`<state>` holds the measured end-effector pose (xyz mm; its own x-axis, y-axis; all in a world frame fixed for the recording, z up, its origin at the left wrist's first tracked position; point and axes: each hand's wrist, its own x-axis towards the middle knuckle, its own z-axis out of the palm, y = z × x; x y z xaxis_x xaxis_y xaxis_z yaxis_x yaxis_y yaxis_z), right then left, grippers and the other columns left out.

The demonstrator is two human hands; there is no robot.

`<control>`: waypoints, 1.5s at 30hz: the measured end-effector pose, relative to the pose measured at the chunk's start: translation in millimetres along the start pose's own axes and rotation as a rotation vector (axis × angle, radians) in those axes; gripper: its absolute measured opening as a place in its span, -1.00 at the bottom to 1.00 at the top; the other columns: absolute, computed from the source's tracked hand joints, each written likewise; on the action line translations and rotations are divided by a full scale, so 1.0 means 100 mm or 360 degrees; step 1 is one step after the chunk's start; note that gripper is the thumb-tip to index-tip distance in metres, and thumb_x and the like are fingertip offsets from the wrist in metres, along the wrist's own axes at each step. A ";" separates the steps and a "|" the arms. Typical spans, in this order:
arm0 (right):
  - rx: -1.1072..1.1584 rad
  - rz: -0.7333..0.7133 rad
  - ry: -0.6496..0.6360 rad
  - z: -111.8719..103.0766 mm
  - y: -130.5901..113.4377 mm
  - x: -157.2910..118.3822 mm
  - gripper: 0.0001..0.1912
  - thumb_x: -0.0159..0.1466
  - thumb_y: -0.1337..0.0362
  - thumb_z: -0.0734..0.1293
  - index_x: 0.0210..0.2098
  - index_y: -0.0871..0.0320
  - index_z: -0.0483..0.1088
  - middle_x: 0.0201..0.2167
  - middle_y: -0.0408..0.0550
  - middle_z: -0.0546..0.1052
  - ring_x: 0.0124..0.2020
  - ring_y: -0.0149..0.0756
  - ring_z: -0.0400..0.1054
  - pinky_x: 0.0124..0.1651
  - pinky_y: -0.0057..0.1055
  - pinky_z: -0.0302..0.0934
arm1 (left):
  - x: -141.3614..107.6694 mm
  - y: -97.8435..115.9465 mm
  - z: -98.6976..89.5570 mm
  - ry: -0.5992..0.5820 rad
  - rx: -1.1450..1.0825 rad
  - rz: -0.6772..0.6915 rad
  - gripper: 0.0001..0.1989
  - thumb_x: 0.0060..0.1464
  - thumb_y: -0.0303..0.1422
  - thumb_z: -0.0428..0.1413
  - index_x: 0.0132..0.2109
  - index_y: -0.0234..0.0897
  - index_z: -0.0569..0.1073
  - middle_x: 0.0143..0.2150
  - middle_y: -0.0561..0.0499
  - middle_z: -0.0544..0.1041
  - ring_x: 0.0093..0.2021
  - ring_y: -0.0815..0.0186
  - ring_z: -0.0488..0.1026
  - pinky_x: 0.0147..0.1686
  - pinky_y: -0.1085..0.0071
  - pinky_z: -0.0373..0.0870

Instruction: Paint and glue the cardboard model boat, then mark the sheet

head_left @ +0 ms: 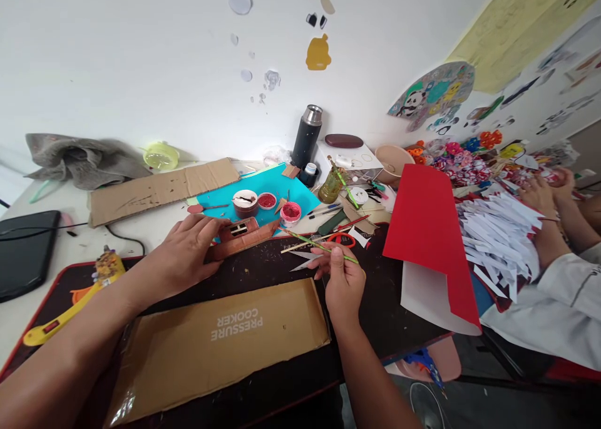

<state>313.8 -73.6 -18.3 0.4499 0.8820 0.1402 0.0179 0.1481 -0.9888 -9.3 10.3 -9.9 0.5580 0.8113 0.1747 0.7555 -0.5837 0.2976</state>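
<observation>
My left hand [190,247] is closed around the near end of a small reddish-brown model boat [246,241], which has a cabin-like part with window openings. The boat lies tilted over the dark mat, its pointed end to the right. In my right hand [345,282] is a thin green paintbrush [307,240], pinched between thumb and fingers. The brush's far end comes close to the boat's tip; whether they touch I cannot tell. Behind the boat stand an open pink paint jar [290,213], a lid with red paint [267,200] and a brown jar with a whitish top [245,202].
A cardboard piece [225,347] lies in front on the mat. Scissors [342,240] are beside my right hand. Red paper [425,222] stands at the right, near white paper strips [500,235] and another person's hands [539,197]. A yellow glue gun [75,307] lies left, a black flask [307,134] behind.
</observation>
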 end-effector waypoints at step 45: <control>-0.0014 -0.0051 0.0014 -0.02 0.03 -0.01 -0.49 0.50 -0.18 0.38 -0.14 0.17 0.62 -0.23 0.12 0.79 -0.51 -0.24 0.63 -0.57 -0.41 0.40 | 0.01 -0.03 0.01 -0.0016 0.0039 -0.0008 -0.51 0.11 -0.24 0.19 0.19 -0.15 0.41 0.21 -0.21 0.57 0.28 -0.21 0.41 0.26 -0.14 0.39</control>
<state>315.0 -74.5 -21.1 0.4568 0.8729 0.1714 0.0399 0.1723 -0.9842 -10.9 12.5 -11.6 0.5577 0.8138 0.1637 0.7662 -0.5805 0.2756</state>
